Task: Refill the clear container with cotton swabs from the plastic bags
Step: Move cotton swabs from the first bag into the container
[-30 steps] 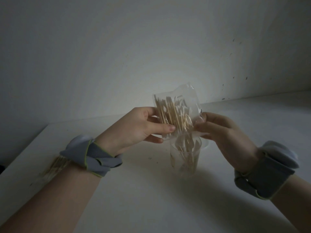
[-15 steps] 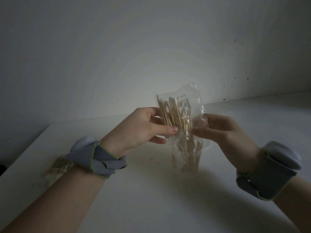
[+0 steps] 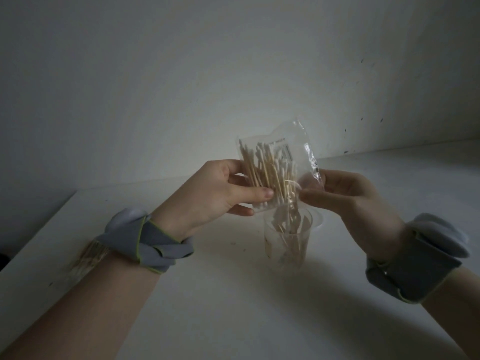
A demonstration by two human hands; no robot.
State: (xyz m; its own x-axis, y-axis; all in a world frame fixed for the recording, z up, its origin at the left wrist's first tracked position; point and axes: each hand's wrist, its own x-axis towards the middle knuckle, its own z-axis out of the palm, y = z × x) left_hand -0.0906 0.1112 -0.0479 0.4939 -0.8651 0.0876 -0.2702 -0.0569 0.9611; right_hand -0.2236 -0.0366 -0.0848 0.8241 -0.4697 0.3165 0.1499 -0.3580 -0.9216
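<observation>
The left grip (image 3: 215, 196) pinches the plastic bag (image 3: 298, 152) of cotton swabs (image 3: 265, 170), the right grip (image 3: 348, 201) its other edge. Just below both, the clear container (image 3: 288, 245) stands on the worktop (image 3: 233, 307), contents dim. A blurred bundle (image 3: 91, 255) lies half-hidden behind the left wrist.

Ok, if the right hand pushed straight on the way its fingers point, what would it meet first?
The right hand pinches the plastic bag; pushed on, it would likely meet the swabs inside, then the left hand. Depth unclear.
</observation>
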